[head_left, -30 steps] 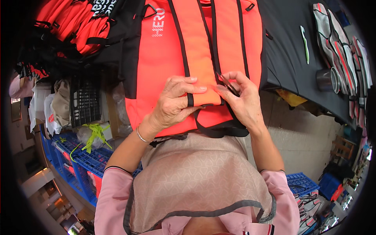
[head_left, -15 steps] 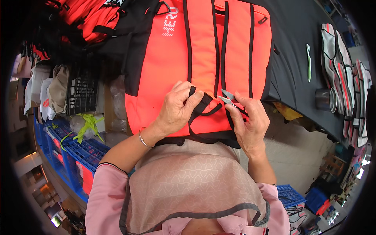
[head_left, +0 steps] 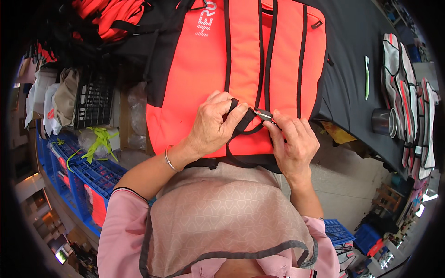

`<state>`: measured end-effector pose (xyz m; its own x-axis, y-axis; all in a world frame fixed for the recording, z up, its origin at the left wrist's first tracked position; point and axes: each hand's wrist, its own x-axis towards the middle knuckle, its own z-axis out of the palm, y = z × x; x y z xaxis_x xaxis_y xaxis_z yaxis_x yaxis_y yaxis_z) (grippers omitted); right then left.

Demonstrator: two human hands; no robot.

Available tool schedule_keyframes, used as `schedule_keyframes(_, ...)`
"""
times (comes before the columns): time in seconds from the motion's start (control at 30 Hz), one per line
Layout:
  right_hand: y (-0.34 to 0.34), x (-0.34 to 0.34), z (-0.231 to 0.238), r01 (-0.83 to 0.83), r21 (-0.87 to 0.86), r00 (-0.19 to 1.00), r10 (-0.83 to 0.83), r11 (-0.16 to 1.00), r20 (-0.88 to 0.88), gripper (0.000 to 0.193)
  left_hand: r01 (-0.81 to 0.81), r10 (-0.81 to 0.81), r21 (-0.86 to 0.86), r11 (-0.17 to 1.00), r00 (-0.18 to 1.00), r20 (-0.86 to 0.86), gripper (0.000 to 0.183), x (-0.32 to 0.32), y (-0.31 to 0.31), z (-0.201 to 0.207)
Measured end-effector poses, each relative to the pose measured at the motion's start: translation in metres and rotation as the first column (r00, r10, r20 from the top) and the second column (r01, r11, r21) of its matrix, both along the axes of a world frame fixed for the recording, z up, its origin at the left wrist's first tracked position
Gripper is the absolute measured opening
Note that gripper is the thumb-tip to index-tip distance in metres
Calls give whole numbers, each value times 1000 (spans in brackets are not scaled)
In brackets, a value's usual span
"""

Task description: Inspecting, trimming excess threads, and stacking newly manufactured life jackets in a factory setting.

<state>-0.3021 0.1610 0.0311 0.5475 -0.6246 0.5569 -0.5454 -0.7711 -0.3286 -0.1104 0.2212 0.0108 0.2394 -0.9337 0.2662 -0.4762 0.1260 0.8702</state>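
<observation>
A bright orange-red backpack [head_left: 185, 106] with black edging lies in front of me, its two padded shoulder straps facing up. My left hand [head_left: 213, 120] pinches a black webbing strap [head_left: 242, 121] near the lower end of one shoulder strap. My right hand [head_left: 295, 141] is closed round a small pair of thread snips [head_left: 263, 114]. Their blades point left and are nearly together, touching or very close to the edge of the webbing by my left thumb. The handles are mostly hidden in my fingers.
On the dark-covered table to the right are a pale green-and-white slim tool [head_left: 366, 78], a metal cup [head_left: 384, 122] and grey strap pieces [head_left: 402, 88]. Blue crates [head_left: 90, 178] and a black crate [head_left: 95, 99] stand at the left. More orange-and-black bags [head_left: 109, 21] are piled far left.
The snips have moved left to the webbing, and their blades have closed from apart to nearly together. My left hand keeps its pinch. The view has shifted slightly.
</observation>
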Motion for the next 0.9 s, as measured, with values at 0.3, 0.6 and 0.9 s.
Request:
schedule_keyframes(0.3, 3, -9, 6, -39, 48, 999, 40, 998, -22, 34, -6, 7, 36, 999, 1000, -29, 36, 3, -1, -4)
schedule_keyframes(0.6, 6, -7, 1, -65, 38, 997, 67, 997, -32, 35, -12, 13, 44, 999, 1000, -24, 35, 3, -2, -3)
schedule_keyframes(0.9, 6, -7, -3, -58, 19, 997, 59, 998, -40, 37, -14, 15, 47, 999, 1000, -27, 35, 2, -2, -4)
